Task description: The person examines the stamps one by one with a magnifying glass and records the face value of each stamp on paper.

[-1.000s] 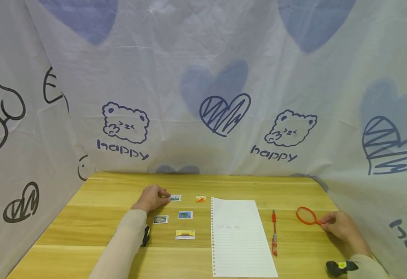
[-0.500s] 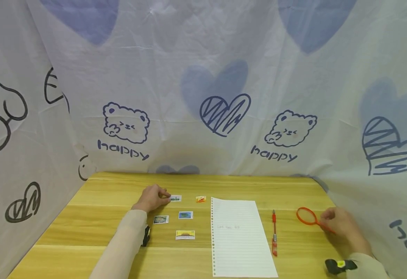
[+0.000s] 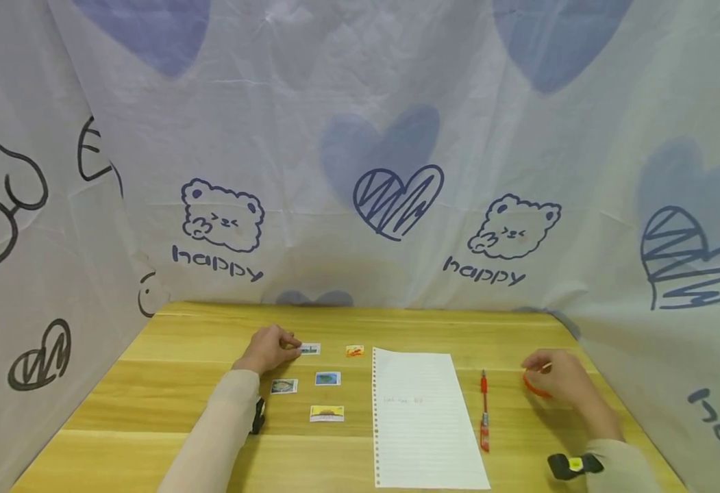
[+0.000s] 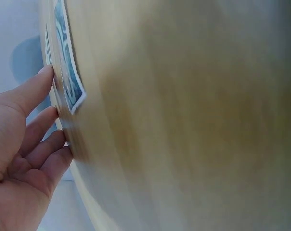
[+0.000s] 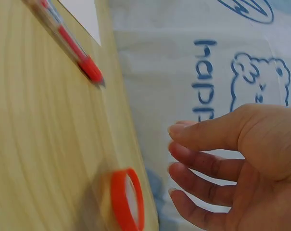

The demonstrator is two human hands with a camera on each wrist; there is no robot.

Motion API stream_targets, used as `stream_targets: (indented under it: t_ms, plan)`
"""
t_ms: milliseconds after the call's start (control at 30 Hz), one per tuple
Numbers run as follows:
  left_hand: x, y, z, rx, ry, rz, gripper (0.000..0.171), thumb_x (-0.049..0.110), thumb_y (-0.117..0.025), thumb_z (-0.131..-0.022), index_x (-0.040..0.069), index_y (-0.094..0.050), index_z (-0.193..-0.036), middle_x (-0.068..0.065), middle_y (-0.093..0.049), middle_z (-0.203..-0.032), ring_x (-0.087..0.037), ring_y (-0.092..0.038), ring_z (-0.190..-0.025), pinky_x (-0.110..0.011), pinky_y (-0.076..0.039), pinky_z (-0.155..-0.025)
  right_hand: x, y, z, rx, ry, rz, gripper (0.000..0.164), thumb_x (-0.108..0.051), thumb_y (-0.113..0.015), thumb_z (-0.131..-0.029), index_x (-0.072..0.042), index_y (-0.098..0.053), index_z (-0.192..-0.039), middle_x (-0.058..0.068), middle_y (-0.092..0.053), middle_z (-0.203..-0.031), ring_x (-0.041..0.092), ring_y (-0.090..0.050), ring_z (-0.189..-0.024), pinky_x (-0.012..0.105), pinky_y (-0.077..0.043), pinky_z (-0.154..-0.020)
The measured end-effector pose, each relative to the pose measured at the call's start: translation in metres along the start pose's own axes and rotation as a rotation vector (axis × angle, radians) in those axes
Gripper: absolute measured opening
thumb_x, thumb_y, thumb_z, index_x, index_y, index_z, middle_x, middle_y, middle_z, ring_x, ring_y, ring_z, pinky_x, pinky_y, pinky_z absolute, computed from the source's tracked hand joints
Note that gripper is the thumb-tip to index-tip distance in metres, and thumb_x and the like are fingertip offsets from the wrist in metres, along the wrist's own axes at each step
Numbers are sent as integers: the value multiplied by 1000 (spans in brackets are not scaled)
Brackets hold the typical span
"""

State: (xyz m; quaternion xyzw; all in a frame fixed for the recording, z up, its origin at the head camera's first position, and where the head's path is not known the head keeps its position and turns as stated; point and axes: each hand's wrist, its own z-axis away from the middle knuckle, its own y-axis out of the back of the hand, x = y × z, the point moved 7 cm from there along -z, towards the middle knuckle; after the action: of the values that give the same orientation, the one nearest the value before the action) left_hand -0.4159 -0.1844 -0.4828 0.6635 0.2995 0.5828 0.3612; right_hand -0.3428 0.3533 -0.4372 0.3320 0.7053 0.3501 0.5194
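My left hand (image 3: 267, 350) rests at the far left of the table, its fingertips at the left edge of a small stamp (image 3: 309, 348). The left wrist view shows the thumb and fingers loosely bent at the table, with a green stamp (image 4: 68, 57) nearer the camera. My right hand (image 3: 560, 376) hovers over a red magnifying glass (image 3: 536, 389) and hides most of it from the head camera. In the right wrist view the fingers are relaxed and hold nothing, and the red-rimmed lens (image 5: 120, 199) lies on the table apart from them.
More stamps lie near the left hand: an orange one (image 3: 355, 351), a blue one (image 3: 327, 378) and a yellow one (image 3: 327, 413). A lined sheet (image 3: 430, 438) with faint writing lies mid-table, with a red pen (image 3: 484, 411) to its right. Printed cloth (image 3: 360, 274) hangs behind.
My right hand has let go of the magnifying glass's handle and moved left over its ring. The left hand has stayed at the stamp.
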Motion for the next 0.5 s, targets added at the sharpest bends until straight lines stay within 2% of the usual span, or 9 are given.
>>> stream_targets:
  t_ms: [233,400,500]
  plan:
    - [-1,0,-2,1,4,-5,18,17,-78,-92,10,-81,-109,-18,-69,-135,-42,-62,-128,-58,-48,-112,-15,-30,-5,-93,18,-3,6,-4,-74,-89,-3,-75,-95,4,-73,-88,16,-64,-81,29,-55,-70]
    - [1,-1,-4,10,-48,-31,22,18,-78,-92,9,-80,-112,-19,-71,-131,-42,-65,-122,-57,-51,-108,-19,-44,-5,-164,75,-50,10,0,-74,-87,-4,-74,-97,4,-72,-88,14,-65,-81,25,-55,-68]
    - [3,0,-3,6,-48,-18,30,18,-79,-91,7,-77,-119,-19,-71,-131,-40,-66,-120,-57,-52,-107,-22,-51,-2,-216,116,-69,14,1,-75,-86,-6,-74,-98,4,-71,-90,13,-65,-81,24,-55,-68]
